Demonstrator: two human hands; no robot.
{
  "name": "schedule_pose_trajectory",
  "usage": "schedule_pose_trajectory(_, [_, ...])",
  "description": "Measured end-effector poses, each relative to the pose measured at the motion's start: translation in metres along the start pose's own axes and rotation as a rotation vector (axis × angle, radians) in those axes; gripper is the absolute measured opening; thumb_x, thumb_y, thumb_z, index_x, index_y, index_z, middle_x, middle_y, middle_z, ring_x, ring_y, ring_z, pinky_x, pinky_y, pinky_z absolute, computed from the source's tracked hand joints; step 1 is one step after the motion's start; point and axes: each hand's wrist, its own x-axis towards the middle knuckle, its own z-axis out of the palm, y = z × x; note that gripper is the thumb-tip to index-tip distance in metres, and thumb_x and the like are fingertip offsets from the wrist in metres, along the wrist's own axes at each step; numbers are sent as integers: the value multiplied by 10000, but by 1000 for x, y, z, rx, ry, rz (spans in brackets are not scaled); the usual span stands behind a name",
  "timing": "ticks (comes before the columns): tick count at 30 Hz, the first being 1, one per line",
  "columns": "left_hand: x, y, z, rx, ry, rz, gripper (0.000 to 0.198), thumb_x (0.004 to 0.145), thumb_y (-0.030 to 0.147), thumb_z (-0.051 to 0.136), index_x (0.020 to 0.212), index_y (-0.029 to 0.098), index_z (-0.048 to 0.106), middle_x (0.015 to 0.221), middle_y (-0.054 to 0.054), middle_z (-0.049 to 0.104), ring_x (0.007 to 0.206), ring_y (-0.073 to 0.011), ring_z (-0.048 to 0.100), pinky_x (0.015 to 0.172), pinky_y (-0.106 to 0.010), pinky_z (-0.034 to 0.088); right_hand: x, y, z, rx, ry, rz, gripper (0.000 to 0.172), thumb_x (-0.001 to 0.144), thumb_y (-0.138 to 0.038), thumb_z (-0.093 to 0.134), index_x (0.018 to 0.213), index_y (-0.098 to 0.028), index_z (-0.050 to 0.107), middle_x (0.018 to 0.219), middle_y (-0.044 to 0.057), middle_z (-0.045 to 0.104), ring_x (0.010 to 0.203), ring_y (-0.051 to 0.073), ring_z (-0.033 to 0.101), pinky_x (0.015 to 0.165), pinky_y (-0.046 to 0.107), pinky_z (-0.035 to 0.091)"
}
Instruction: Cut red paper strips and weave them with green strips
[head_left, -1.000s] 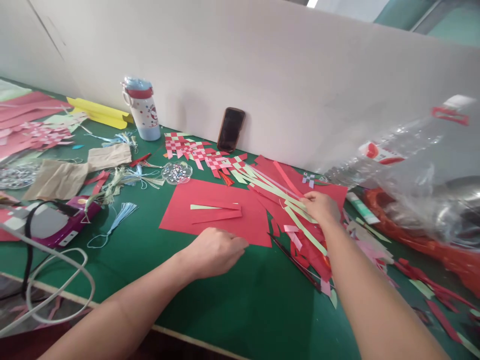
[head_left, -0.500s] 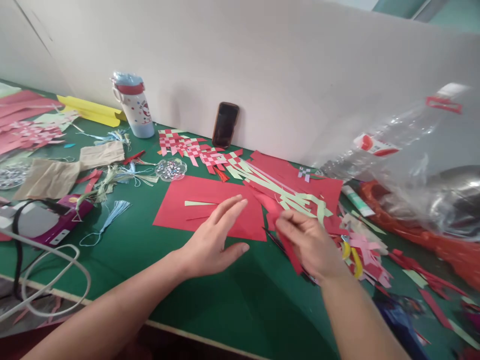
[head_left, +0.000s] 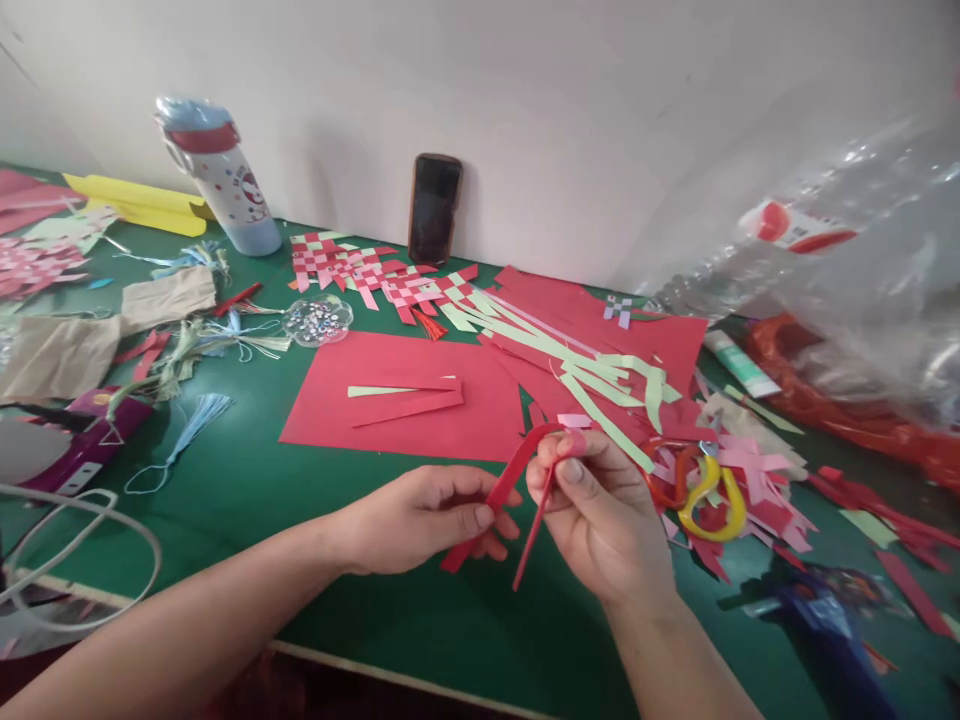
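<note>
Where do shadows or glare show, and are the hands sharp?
Head view: soft shadow on the wall beside the drinking bottle; same view: bright glints on the clear plastic bottle; same view: left hand and right hand fairly sharp, red strip readable.

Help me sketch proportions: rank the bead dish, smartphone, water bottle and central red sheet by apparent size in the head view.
1. Central red sheet
2. Water bottle
3. Smartphone
4. Bead dish
</note>
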Motion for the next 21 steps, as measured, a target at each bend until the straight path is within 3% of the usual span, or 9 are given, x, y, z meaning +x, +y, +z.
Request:
schedule_pose_trajectory(5, [-1,-1,1,-169,-59,-146,256,939,282,590,1178,193,611,1179,-117,641,977,-190,682,799,-295,540,-5,14,-3,-232,121,-37,106,810,-305,769,854,-244,694,798,-3,729,583,112,636,574,251,566])
schedule_pose_trajectory(9, [0,0,-1,-260,-95,-195,506,780,67,607,1252,247,587,1253,-100,610,1073,-222,655,836,-351,559,-9,17,-2,-491,117,-142,59,863,-292,716,883,-249,681,792,-6,736,674,127,679,645,242,581])
schedule_pose_trajectory(11, [0,0,-2,-276,-83,-176,523,758,48,613,1241,248,593,1222,-89,616,1071,-219,652,835,-351,565,-11,15,1,-588,108,-190,39,866,-278,706,871,-248,682,787,-9,724,686,128,684,634,230,578])
schedule_pose_trajectory(16, [4,-5,-2,-284,4,-105,222,902,269,648,1108,189,629,1040,-73,641,948,-177,672,792,-317,582,-14,14,6,-693,46,-214,22,878,-260,676,883,-239,673,862,1,688,634,112,646,521,213,537])
schedule_pose_trajectory(21, [4,-5,0,-272,40,-97,321,869,442,701,963,146,622,896,-50,645,739,-120,648,697,-281,587,-13,17,3,-762,5,-265,47,871,-264,680,847,-233,655,826,5,621,693,124,598,611,249,527])
